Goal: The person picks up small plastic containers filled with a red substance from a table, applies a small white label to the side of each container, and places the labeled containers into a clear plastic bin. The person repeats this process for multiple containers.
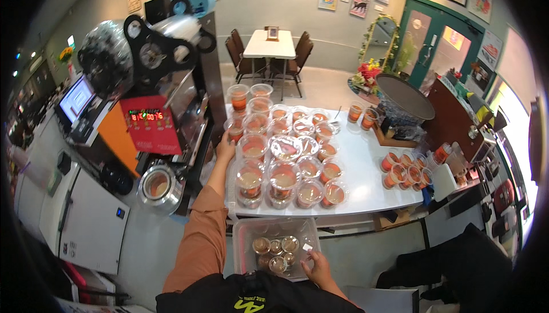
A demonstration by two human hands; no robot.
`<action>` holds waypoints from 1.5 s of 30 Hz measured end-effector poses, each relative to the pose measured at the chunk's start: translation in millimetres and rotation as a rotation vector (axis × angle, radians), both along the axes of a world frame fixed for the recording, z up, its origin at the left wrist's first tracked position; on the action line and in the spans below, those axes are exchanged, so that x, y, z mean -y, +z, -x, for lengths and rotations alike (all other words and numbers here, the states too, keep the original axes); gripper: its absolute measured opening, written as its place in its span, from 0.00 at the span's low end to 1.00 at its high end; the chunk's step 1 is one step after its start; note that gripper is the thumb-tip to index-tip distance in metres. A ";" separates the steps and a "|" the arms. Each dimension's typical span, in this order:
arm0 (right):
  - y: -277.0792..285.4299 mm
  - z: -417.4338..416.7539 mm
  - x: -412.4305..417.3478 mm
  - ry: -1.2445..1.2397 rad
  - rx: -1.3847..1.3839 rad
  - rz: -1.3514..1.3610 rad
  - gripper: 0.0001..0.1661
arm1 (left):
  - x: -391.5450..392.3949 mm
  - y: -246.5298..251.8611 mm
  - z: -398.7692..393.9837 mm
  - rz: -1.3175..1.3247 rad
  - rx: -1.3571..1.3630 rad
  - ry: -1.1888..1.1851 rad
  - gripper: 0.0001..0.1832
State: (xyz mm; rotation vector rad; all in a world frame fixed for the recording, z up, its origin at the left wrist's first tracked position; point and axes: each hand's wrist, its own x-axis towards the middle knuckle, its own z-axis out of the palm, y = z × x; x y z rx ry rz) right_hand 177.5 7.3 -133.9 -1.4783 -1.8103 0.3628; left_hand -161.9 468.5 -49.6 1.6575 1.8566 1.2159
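Note:
My left hand (225,148) reaches forward and has its fingers around the side of a clear plastic cup (235,129) at the left edge of a crowded group. Lidded cups of orange-red contents (309,167) stand in rows there, some stacked on others. Low at my front, my right hand (319,268) is at the right side of a translucent plastic bin (242,230), fingers bent. A small white piece (307,247) shows just beyond its fingertips; whether they hold it is unclear. Inside the bin lie several small lidded containers (278,264) with brownish contents.
The cups stand on a white table (364,176). More orange-red cups (407,170) are grouped at its right, two more cups (362,115) farther back. A cup-sealing machine (154,120) with a red display panel stands close on my left. A round brown tray (405,96) leans beyond the table.

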 end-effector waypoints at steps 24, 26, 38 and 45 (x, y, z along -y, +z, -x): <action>1.0 1.8 -4.1 0.081 -0.032 -0.075 0.41 | 210.8 11.8 -16.3 -0.319 -0.090 0.165 0.20; 0.8 0.5 -2.2 0.085 -0.020 -0.085 0.42 | 248.5 21.7 -27.9 -0.306 -0.065 0.195 0.19; 6.3 -0.1 -5.2 0.166 0.007 -0.131 0.42 | 257.8 -30.2 -21.5 -0.408 -0.075 0.371 0.36; 8.5 -0.1 -4.4 0.165 -0.061 -0.097 0.43 | 361.2 -44.4 -42.8 -0.531 0.057 0.225 0.39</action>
